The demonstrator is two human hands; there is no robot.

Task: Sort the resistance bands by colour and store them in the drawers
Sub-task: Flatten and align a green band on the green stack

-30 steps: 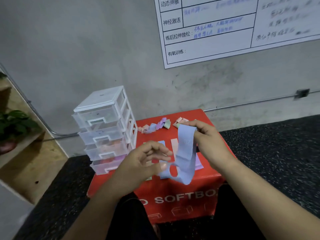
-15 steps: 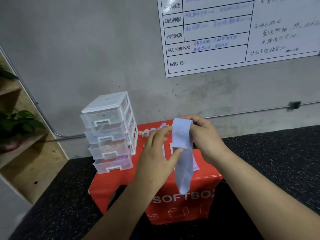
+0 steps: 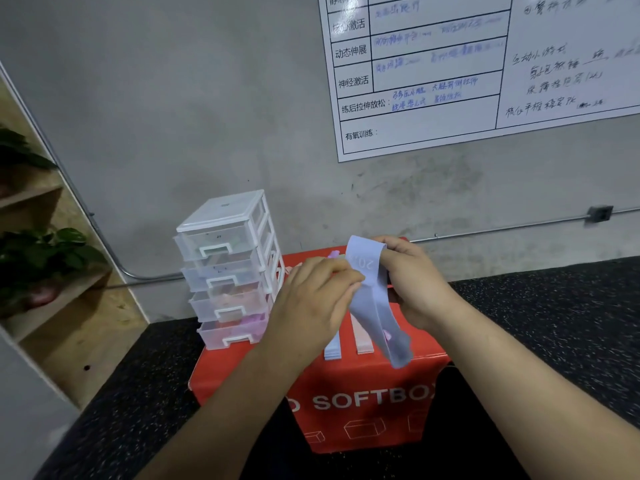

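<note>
Fingers of the right hand [image 3: 415,282] curl round the top of the pale blue band [image 3: 379,310]; the left hand [image 3: 311,303] pinches its middle, right of the drawers [image 3: 225,271].

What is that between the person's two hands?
A pale blue resistance band: the right hand grips its top fold, the left hand pinches its edge. The head view shows it.

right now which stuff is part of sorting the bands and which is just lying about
Job: pale blue flat resistance band, gripped by left hand and right hand; clear plastic four-drawer unit; spare blue band and pink band on red soft box.
Lying about: white handwritten wall board; green leafy plant; wooden shelf.
</note>
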